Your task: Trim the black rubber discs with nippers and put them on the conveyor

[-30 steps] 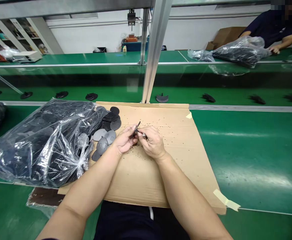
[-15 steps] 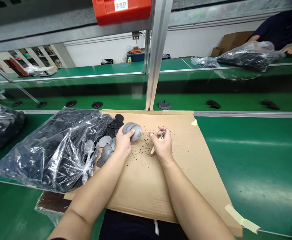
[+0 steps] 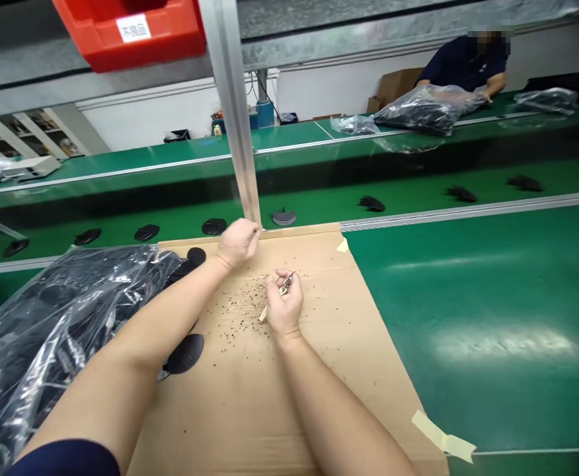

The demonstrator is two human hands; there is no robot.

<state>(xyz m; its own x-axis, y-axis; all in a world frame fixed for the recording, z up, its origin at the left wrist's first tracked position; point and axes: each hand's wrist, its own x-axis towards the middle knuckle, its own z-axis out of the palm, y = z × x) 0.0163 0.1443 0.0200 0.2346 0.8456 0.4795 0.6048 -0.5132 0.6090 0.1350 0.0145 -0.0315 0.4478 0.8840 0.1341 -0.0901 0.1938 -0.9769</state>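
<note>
My left hand (image 3: pixel 238 242) is stretched forward to the far edge of the cardboard sheet (image 3: pixel 250 410). Its fingers are curled in, and what they hold, if anything, is hidden. Just left of it, a stack of dark round discs (image 3: pixel 214 227) lies on the green belt. My right hand (image 3: pixel 285 307) is closed around small nippers (image 3: pixel 285 284) with metal jaws and pale handles, low over the cardboard. Dark crumbs (image 3: pixel 240 311) are scattered beside it. Under my left forearm lie loose dark discs (image 3: pixel 186 354), partly covered by the arm.
A clear plastic bag (image 3: pixel 71 330) full of dark discs fills the left side. More stacked pieces (image 3: pixel 371 203) stand along the belt. A metal post (image 3: pixel 234 119) rises beyond the cardboard, near a red bin (image 3: pixel 135 33). Across the belt, a person (image 3: pixel 461 66) handles another bag (image 3: pixel 423 109).
My left hand has moved forward from the pile to the belt edge, and its fanned grey discs no longer show. A further disc stack is on the belt beside it. The view has swung right.
</note>
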